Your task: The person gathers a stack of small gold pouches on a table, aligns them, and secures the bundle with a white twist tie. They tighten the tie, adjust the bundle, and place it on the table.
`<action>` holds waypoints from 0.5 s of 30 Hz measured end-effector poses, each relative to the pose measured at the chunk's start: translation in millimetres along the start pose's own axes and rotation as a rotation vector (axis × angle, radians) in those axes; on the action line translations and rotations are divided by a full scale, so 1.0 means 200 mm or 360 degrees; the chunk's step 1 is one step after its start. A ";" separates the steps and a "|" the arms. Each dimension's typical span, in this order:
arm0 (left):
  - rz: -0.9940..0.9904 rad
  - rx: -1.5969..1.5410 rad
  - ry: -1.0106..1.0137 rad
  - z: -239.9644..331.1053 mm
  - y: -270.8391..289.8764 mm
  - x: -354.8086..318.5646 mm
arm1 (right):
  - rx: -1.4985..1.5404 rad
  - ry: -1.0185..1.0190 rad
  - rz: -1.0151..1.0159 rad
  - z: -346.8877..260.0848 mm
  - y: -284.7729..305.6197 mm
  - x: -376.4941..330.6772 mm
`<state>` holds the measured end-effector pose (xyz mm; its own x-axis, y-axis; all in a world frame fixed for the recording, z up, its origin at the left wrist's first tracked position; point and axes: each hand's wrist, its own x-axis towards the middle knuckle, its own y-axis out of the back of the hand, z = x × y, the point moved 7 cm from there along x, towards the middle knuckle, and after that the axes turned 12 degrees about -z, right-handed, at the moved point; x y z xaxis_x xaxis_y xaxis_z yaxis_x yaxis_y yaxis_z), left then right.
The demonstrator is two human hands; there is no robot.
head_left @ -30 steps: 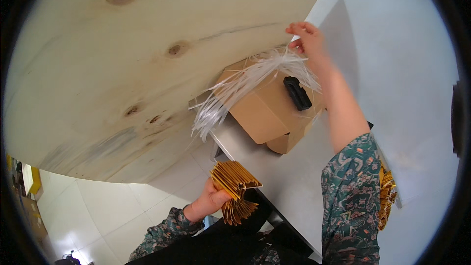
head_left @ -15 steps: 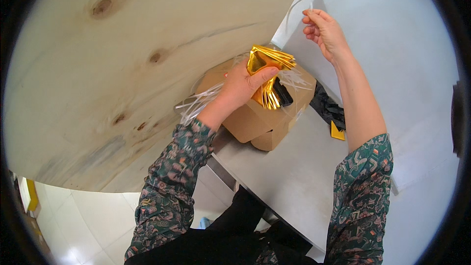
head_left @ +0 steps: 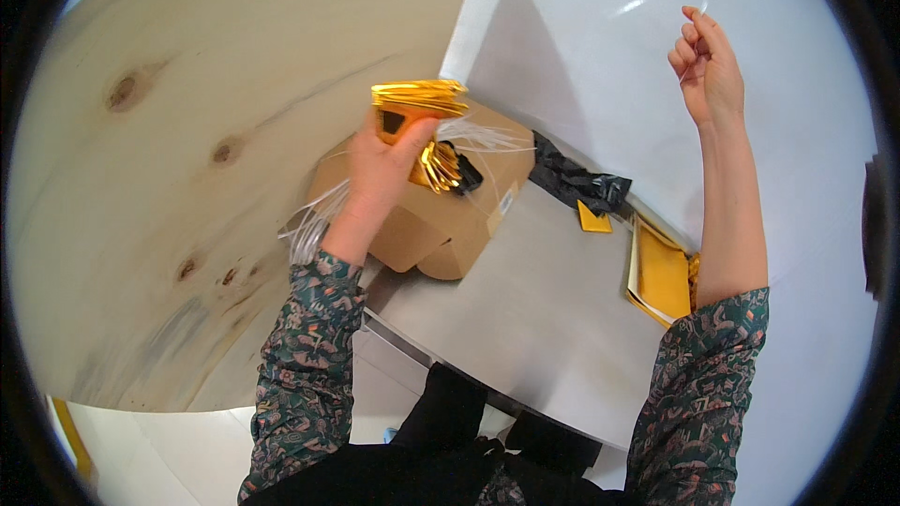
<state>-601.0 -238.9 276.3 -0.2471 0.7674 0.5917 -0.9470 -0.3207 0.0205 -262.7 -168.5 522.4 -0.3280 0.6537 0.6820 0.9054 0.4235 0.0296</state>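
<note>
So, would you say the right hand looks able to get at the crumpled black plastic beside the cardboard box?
Probably yes: the crumpled black plastic lies largely uncovered, with nothing visible blocking the right hand, though its fingers seem to pinch a thin pale strand.

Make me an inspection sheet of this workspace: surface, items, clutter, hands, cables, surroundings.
Surface: smooth grey tabletop.
Job's things: folded shiny gold foil bundle; brown cardboard box; thin white strips draped over it.
Clutter: crumpled black plastic; small flat yellow piece; rectangular yellow packet.
Hands: left hand grips the bundle; right hand raised, thumb and forefinger pinched, any held strip unclear.
Cables: nothing seen.
Surroundings: wood-patterned board with curved edge; glossy white panel; pale tiled floor.
</note>
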 end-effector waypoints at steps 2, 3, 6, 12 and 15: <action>-0.0025 -0.0347 -0.0088 0.13 -0.12 -0.10 | -0.0201 -0.0238 -0.0209 -0.02 0.10 -0.21; -0.0103 -0.0558 -0.0057 0.19 -0.20 -0.18 | -0.0407 -0.0419 -0.0313 -0.01 0.14 -0.33; -0.0471 -0.1359 0.0126 0.31 -0.62 -0.48 | -0.1156 -0.0890 -0.0700 0.02 0.26 -0.83; -0.1071 -0.1977 0.0326 0.48 -1.49 -1.12 | -0.0957 -0.0974 -0.0963 -0.12 0.48 -1.62; -0.0988 -0.2207 0.0518 0.52 -1.80 -1.28 | -0.1012 -0.1053 -0.0950 -0.30 0.70 -1.84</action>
<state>-175.0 -377.6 200.0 0.3836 0.7225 0.5752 -0.3105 0.6875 -0.6564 1.2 -387.5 319.7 -0.6677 0.7390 -0.0894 0.4640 0.5071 0.7264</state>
